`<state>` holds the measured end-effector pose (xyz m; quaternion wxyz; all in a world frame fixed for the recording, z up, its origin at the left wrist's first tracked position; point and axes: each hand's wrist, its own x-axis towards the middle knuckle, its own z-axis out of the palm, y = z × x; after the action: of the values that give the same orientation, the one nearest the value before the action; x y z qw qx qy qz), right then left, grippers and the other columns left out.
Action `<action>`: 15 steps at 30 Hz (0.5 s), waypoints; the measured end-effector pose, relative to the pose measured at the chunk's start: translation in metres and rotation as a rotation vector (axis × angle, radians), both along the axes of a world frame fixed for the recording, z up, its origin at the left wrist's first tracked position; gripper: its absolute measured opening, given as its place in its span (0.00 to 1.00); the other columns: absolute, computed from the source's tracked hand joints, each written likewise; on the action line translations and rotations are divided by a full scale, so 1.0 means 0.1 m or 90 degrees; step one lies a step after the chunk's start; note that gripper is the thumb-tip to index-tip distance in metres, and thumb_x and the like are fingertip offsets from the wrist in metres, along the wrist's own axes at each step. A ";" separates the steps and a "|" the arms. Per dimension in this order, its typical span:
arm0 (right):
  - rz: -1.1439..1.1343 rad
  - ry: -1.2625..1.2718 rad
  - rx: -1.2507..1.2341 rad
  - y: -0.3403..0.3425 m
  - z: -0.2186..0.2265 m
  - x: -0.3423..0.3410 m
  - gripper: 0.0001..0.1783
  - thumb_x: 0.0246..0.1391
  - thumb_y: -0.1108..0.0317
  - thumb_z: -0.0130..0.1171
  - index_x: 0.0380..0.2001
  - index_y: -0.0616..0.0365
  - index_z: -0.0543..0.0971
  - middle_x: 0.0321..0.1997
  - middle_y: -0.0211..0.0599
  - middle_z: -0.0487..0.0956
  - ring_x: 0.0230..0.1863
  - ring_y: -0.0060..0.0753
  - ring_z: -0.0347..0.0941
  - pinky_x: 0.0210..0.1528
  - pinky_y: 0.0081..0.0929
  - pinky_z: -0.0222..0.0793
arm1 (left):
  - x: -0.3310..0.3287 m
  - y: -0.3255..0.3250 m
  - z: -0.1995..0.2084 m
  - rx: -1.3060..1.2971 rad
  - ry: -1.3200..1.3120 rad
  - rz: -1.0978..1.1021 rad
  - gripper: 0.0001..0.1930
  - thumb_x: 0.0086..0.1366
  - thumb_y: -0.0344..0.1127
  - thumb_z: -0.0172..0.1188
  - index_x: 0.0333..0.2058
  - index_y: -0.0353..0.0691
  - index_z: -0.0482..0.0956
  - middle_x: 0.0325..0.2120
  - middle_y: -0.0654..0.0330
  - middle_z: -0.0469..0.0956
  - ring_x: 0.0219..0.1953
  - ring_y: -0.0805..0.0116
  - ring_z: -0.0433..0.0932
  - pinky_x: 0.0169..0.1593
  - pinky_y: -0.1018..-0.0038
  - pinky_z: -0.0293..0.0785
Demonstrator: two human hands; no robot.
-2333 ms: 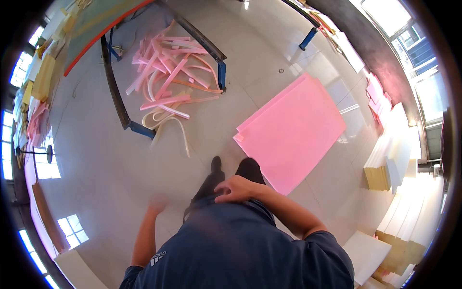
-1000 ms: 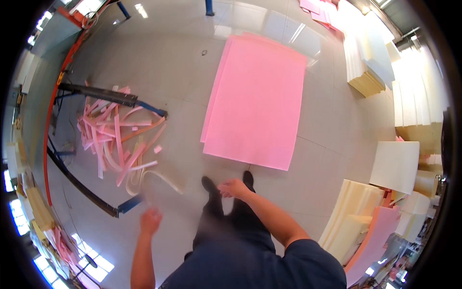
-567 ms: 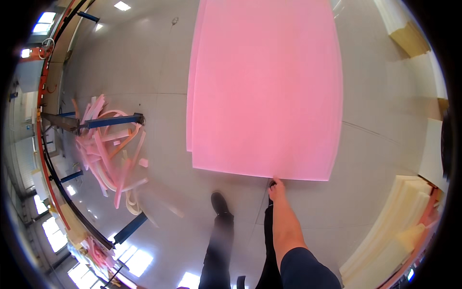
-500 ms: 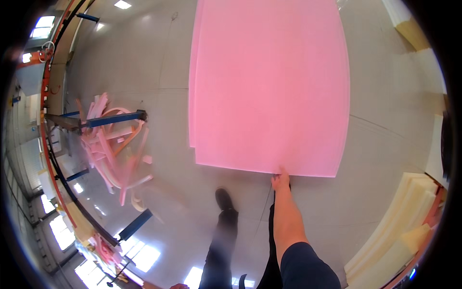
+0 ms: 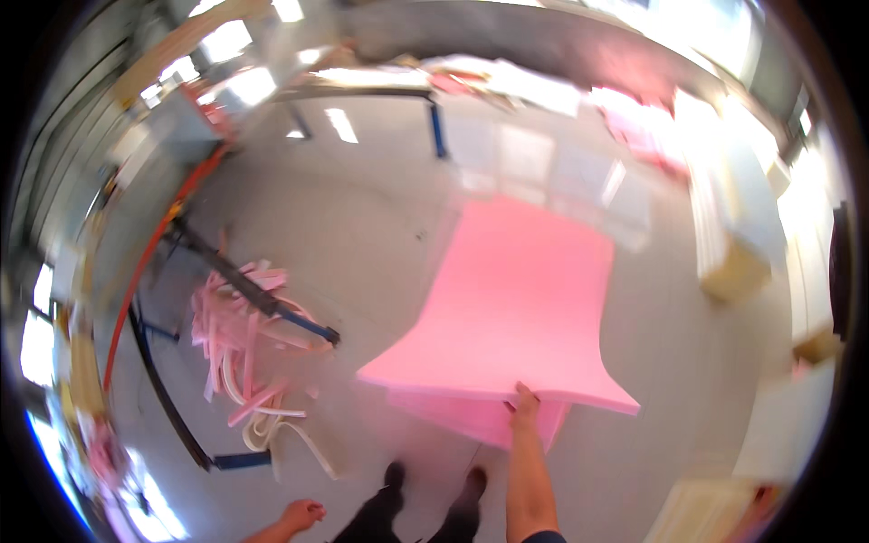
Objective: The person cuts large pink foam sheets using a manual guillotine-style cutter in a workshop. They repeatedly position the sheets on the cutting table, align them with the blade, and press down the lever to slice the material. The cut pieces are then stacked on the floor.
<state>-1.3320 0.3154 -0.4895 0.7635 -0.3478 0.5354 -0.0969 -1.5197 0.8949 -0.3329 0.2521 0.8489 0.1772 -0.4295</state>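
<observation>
My right hand (image 5: 522, 405) is closed on the near edge of a large pink foam sheet (image 5: 525, 299), thumb on top and fingers underneath. That edge is lifted, and the sheet's two near corners flare out to the sides. Beneath it shows part of another pink foam sheet (image 5: 480, 418), lying lower on the floor. Off to the left, apart from the foam, my left hand (image 5: 303, 515) hangs low with loosely bent fingers and nothing visible in it.
Pink and white foam offcuts (image 5: 249, 344) lie heaped at the left, around a dark frame leg with a blue end (image 5: 308, 326). Farther back stands another blue leg (image 5: 438, 129). Pale foam blocks (image 5: 738, 271) line the right side. Grey floor (image 5: 362, 217) surrounds the sheets.
The top sheet's near edge has been raised off the sheet below, with my right hand on it. My left hand has come further into view, and the view now takes in more of the far room.
</observation>
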 end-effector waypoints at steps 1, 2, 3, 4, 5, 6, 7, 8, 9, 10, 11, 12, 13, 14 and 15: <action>-0.003 0.013 -0.062 -0.21 0.37 0.27 0.22 0.50 0.66 0.61 0.50 0.51 0.72 0.46 0.30 0.77 0.44 0.37 0.74 0.40 0.38 0.75 | 0.30 -0.11 -0.01 0.012 -0.033 -0.046 0.21 0.60 0.56 0.62 0.41 0.45 0.83 0.34 0.58 0.85 0.40 0.59 0.83 0.46 0.65 0.78; 0.003 0.020 -0.120 -0.38 0.70 0.50 0.24 0.49 0.67 0.61 0.52 0.51 0.71 0.46 0.29 0.76 0.42 0.35 0.74 0.37 0.36 0.75 | 0.52 -0.16 0.07 0.033 -0.067 -0.077 0.22 0.59 0.56 0.63 0.41 0.45 0.83 0.33 0.60 0.85 0.39 0.61 0.84 0.46 0.67 0.78; 0.009 -0.056 -0.150 -0.57 0.92 0.69 0.23 0.49 0.68 0.60 0.51 0.50 0.71 0.46 0.30 0.76 0.41 0.34 0.74 0.33 0.32 0.72 | 0.69 -0.16 0.05 0.026 -0.132 -0.098 0.22 0.58 0.57 0.64 0.41 0.45 0.83 0.34 0.59 0.85 0.39 0.60 0.83 0.46 0.67 0.78; 0.011 -0.134 -0.175 -0.75 1.18 1.00 0.22 0.49 0.69 0.59 0.50 0.49 0.72 0.46 0.30 0.76 0.39 0.32 0.74 0.29 0.28 0.70 | 0.90 -0.15 -0.03 0.024 -0.198 -0.123 0.23 0.56 0.57 0.65 0.42 0.45 0.83 0.34 0.59 0.85 0.39 0.59 0.83 0.46 0.66 0.78; -0.009 -0.217 -0.201 -0.62 1.81 1.31 0.21 0.49 0.70 0.58 0.49 0.50 0.72 0.43 0.31 0.76 0.37 0.30 0.73 0.26 0.25 0.66 | 1.00 0.00 -0.06 0.025 -0.259 -0.100 0.24 0.56 0.57 0.66 0.41 0.45 0.83 0.34 0.58 0.85 0.38 0.58 0.83 0.45 0.66 0.78; -0.031 -0.289 -0.215 -0.48 2.24 1.57 0.19 0.50 0.71 0.57 0.47 0.51 0.73 0.41 0.31 0.76 0.35 0.28 0.73 0.23 0.22 0.62 | 1.10 0.11 -0.18 0.034 -0.307 -0.081 0.24 0.55 0.57 0.66 0.41 0.44 0.83 0.34 0.57 0.84 0.38 0.57 0.83 0.45 0.65 0.78; -0.017 -0.298 -0.257 -0.50 2.57 1.95 0.17 0.51 0.72 0.56 0.46 0.53 0.74 0.39 0.32 0.77 0.35 0.28 0.73 0.24 0.22 0.64 | 1.24 0.13 -0.31 0.037 -0.350 -0.071 0.24 0.54 0.56 0.67 0.41 0.43 0.83 0.34 0.56 0.84 0.38 0.57 0.83 0.45 0.65 0.78; -0.012 -0.303 -0.298 -0.49 2.91 2.33 0.15 0.51 0.72 0.56 0.44 0.56 0.75 0.37 0.33 0.77 0.35 0.28 0.73 0.24 0.22 0.65 | 1.41 0.19 -0.38 -0.004 -0.358 0.005 0.25 0.53 0.56 0.68 0.41 0.43 0.83 0.34 0.55 0.84 0.38 0.56 0.83 0.45 0.65 0.77; 0.040 -0.349 -0.332 -0.38 3.26 2.53 0.14 0.52 0.72 0.56 0.44 0.59 0.76 0.37 0.33 0.77 0.35 0.29 0.74 0.26 0.23 0.66 | 1.58 0.29 -0.40 -0.042 -0.358 0.075 0.25 0.51 0.56 0.69 0.40 0.42 0.82 0.34 0.54 0.84 0.39 0.55 0.82 0.45 0.64 0.77; 0.091 -0.405 -0.363 -0.17 3.81 2.81 0.14 0.53 0.72 0.56 0.43 0.62 0.76 0.36 0.34 0.77 0.36 0.30 0.74 0.27 0.25 0.68 | 1.90 0.38 -0.39 -0.080 -0.366 0.144 0.26 0.50 0.56 0.70 0.40 0.41 0.82 0.34 0.54 0.83 0.39 0.55 0.82 0.45 0.64 0.77; 0.065 -0.409 -0.400 0.24 4.47 3.05 0.15 0.54 0.72 0.56 0.44 0.66 0.76 0.40 0.38 0.78 0.39 0.34 0.76 0.35 0.29 0.74 | 2.16 0.48 -0.37 -0.104 -0.374 0.170 0.27 0.50 0.55 0.71 0.41 0.40 0.82 0.36 0.53 0.83 0.40 0.55 0.82 0.46 0.64 0.77; 0.065 -0.524 -0.411 0.63 5.00 3.27 0.16 0.52 0.73 0.56 0.44 0.68 0.77 0.41 0.40 0.78 0.44 0.37 0.75 0.46 0.36 0.75 | 2.46 0.56 -0.37 -0.130 -0.382 0.192 0.27 0.49 0.54 0.72 0.41 0.40 0.81 0.37 0.52 0.83 0.42 0.55 0.81 0.47 0.64 0.76; 0.091 -0.634 -0.425 0.77 5.43 3.52 0.18 0.53 0.74 0.57 0.48 0.68 0.75 0.47 0.44 0.78 0.48 0.40 0.76 0.51 0.36 0.75 | 2.97 0.65 -0.38 -0.166 -0.406 0.207 0.28 0.48 0.53 0.72 0.42 0.39 0.80 0.38 0.51 0.82 0.43 0.56 0.81 0.47 0.63 0.76; 0.129 -0.688 -0.452 0.99 5.89 3.76 0.20 0.53 0.76 0.58 0.51 0.68 0.73 0.48 0.44 0.77 0.48 0.42 0.76 0.53 0.36 0.75 | 3.48 0.71 -0.29 -0.138 -0.442 0.168 0.30 0.46 0.51 0.75 0.44 0.39 0.79 0.37 0.54 0.81 0.40 0.61 0.80 0.45 0.65 0.76; 0.039 -0.704 -0.473 1.24 6.26 4.02 0.21 0.53 0.77 0.59 0.52 0.68 0.73 0.48 0.44 0.77 0.48 0.41 0.76 0.51 0.34 0.76 | 3.84 0.84 -0.22 -0.076 -0.478 0.132 0.32 0.45 0.49 0.77 0.45 0.39 0.77 0.36 0.56 0.80 0.37 0.65 0.79 0.42 0.67 0.77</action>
<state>-0.9301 0.4392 0.1363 0.7573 -0.5019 -0.0141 -0.4175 -1.1361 0.9787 -0.3549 0.3904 0.9083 0.1322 -0.0708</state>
